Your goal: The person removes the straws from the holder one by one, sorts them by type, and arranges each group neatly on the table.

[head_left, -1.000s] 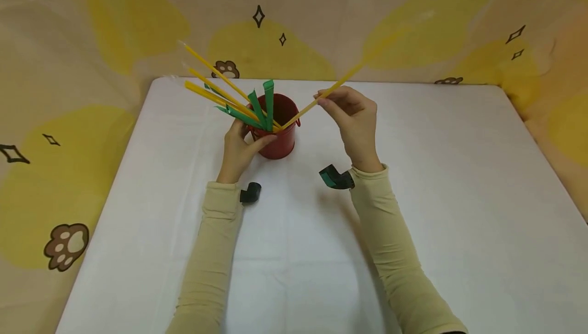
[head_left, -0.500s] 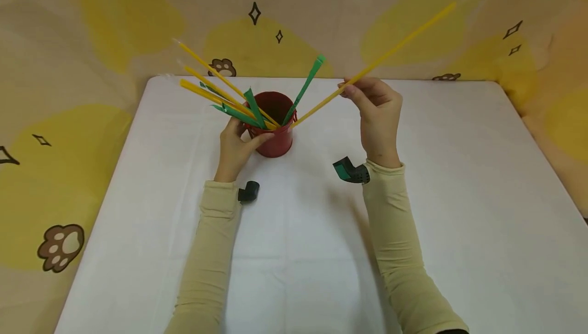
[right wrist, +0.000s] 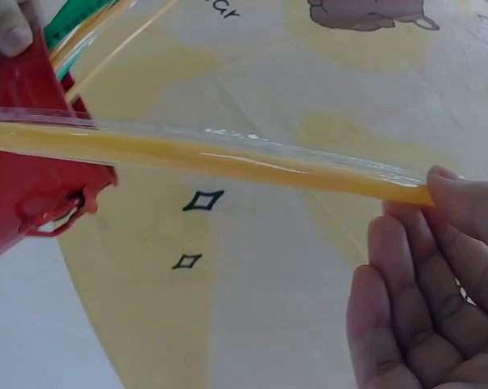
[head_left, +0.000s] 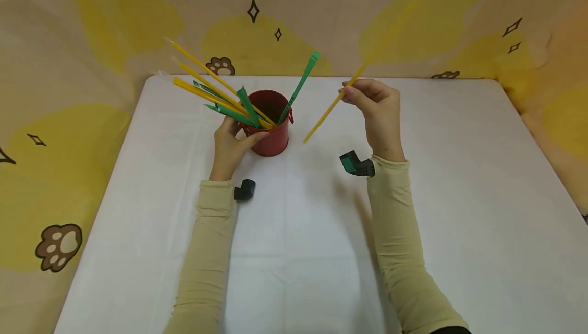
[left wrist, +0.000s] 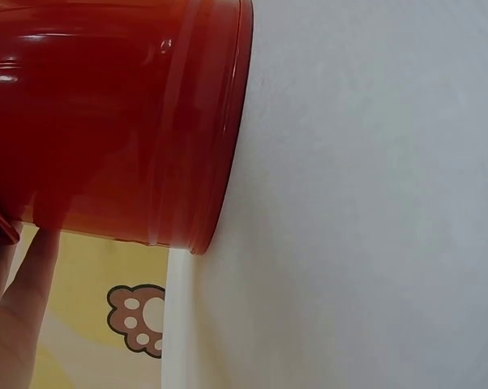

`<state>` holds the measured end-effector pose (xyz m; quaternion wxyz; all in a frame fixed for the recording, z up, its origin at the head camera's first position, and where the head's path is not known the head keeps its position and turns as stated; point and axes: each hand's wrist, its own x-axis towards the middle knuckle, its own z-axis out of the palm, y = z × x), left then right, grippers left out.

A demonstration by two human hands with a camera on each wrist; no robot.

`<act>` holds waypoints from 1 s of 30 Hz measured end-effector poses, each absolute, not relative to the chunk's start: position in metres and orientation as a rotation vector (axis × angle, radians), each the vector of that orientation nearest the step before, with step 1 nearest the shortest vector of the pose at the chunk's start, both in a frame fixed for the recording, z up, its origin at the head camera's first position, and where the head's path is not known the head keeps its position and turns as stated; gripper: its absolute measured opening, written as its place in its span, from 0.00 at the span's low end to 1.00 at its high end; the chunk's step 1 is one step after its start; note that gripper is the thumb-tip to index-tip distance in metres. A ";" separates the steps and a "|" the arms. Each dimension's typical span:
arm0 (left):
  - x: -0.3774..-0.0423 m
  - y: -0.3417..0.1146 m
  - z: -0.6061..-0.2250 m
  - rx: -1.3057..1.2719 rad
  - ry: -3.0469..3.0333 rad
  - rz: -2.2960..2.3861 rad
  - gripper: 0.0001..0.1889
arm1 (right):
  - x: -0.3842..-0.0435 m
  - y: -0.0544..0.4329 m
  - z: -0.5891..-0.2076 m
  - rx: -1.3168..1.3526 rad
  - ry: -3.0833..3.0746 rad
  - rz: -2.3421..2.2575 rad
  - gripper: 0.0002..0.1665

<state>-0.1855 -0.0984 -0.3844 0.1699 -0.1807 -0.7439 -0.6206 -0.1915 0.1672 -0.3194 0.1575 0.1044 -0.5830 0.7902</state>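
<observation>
A small red metal bucket (head_left: 272, 145) stands upright on the white table. My left hand (head_left: 229, 147) grips its near left side, thumb over the rim; in the left wrist view the bucket wall (left wrist: 90, 121) hides most of that hand. Yellow straws (head_left: 206, 91) in clear wrappers and several slim green packets (head_left: 246, 105) lean out to the left. One green packet (head_left: 300, 86) leans right. To the right of the bucket, my right hand (head_left: 380, 112) pinches a wrapped yellow straw (right wrist: 228, 162) between thumb and fingers. Its lower end hangs outside the bucket, above the table.
The white table (head_left: 459, 196) reaches out on both sides of the arms. A patterned yellow and beige cloth (head_left: 321, 7) rises behind it. Small black wrist cameras (head_left: 358, 164) stick out from both sleeves.
My right hand has moved right, drawing the yellow straw out of the bucket. One green packet has swung over to the right side of the rim. The left hand keeps its grip.
</observation>
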 end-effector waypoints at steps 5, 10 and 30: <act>-0.186 -0.098 -0.384 -0.511 -2.109 -1.800 0.31 | -0.198 0.171 -0.329 0.263 -1.815 2.236 0.03; -0.186 -0.098 -0.384 -0.484 -2.115 -1.822 0.31 | -0.203 0.174 -0.336 0.199 -1.979 2.299 0.02; -0.187 -0.099 -0.384 -0.476 -2.114 -1.867 0.31 | -0.230 0.174 -0.406 -0.053 -2.710 2.290 0.09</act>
